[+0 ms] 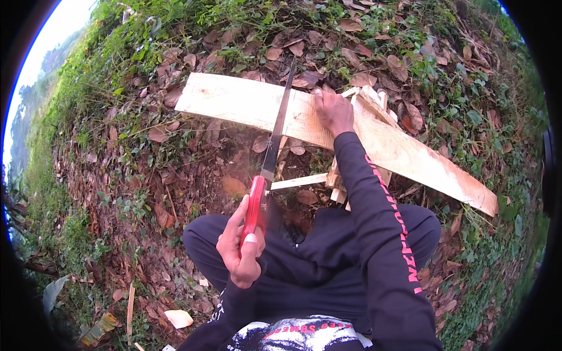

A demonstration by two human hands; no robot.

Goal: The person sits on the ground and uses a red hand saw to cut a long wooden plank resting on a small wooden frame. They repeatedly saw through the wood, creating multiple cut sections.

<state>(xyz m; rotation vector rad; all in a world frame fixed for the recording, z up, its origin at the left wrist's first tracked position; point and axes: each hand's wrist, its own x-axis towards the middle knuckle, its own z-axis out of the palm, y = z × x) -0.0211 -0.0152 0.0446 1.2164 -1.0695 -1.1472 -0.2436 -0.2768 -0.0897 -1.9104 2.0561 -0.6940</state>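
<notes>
- The board (pixel 234 99) runs from the upper left of the frame to the right, lying on the wood pile (pixel 367 105) near its middle; its left end juts out over the ground. Its curve probably owes much to the lens.
- It looks like raw, pale timber: likely stiff, fairly light for its length, dry rather than slippery, with edges that may splinter. The overhanging end would tend to tip or shake, so a firm hold near the pile suits it best.
- The saw (pixel 275 137) crosses the board left of centre, its tip above the far edge. Whether its teeth sit in a cut I cannot tell. The blade looks thin and springy, apt to bend if twisted; the red handle (pixel 256 202) is the place to grip.
- The left hand (pixel 241 257), lower centre-left, is closed around that handle.
- The right hand (pixel 335 114), upper centre, bears on the board just right of the blade, fingers curled; whether they wrap under the edge is hidden. The hands are well apart.
- A thin strip (pixel 300 181) lies below the board, before the knees.
- Around are dry leaves (pixel 234 186) and green weeds; a stick (pixel 130 313) and a pale chip (pixel 178 319) lie lower left.
</notes>
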